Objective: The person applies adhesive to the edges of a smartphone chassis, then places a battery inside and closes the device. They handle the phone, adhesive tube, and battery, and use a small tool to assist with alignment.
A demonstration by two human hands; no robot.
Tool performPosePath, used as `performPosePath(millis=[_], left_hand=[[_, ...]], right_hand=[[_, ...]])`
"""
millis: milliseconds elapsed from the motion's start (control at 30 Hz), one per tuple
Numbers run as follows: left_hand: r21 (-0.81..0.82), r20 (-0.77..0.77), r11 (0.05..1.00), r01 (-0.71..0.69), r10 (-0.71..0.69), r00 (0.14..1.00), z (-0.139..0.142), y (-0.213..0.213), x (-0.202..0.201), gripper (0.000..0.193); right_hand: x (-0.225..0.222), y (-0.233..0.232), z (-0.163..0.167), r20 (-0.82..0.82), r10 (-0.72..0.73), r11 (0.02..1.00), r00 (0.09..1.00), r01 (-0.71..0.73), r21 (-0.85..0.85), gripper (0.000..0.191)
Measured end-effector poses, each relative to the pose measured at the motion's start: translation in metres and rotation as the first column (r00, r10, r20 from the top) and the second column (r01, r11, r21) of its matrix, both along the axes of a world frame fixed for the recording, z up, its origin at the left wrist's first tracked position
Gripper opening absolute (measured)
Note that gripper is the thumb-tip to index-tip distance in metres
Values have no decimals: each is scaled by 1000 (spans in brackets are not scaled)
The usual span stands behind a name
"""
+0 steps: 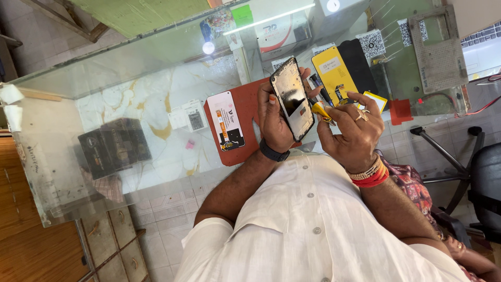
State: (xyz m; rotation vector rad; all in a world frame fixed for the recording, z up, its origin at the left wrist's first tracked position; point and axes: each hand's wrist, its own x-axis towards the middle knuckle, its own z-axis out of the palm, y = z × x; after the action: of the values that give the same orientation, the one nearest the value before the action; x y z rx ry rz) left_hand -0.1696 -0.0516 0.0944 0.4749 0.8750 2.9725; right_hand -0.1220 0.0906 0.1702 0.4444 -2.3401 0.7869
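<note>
My left hand (274, 122), with a black band on its wrist, holds an opened black phone frame (292, 96) upright over a red work mat (245, 107). The frame's inner side faces me. My right hand (355, 130), with a ring and red and white bangles, pinches a small yellow tool (321, 111) whose tip touches the phone's right edge. Both hands are raised close to my white shirt.
A white labelled flat part (227, 121) lies on the mat. Behind the hands lie a yellow panel (333, 70) and a black panel (360, 62). A grey perforated board (438, 49) sits at the right of the glass table (130, 83), with a black box (115, 146) beneath the glass. An office chair (485, 177) stands at far right.
</note>
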Motion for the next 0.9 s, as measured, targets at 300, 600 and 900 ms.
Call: performPosePath(millis=[300,600,900], left_hand=[[5,-5,1000,6,-6,1000,-1,-1,-2,39],[-11,-15,1000,7,-7,1000,-1,-2,-2,38],[-11,-17,1000,4,-4,1000,-2,-4,-2,39]], right_hand=[[1,-2,-1,-10,-8,1000,1000,8,-15,15],[1,-2,-1,-3,-12,1000,1000,12,-2,14],[3,-3,-1,5,-8,1000,1000,8,9,15]])
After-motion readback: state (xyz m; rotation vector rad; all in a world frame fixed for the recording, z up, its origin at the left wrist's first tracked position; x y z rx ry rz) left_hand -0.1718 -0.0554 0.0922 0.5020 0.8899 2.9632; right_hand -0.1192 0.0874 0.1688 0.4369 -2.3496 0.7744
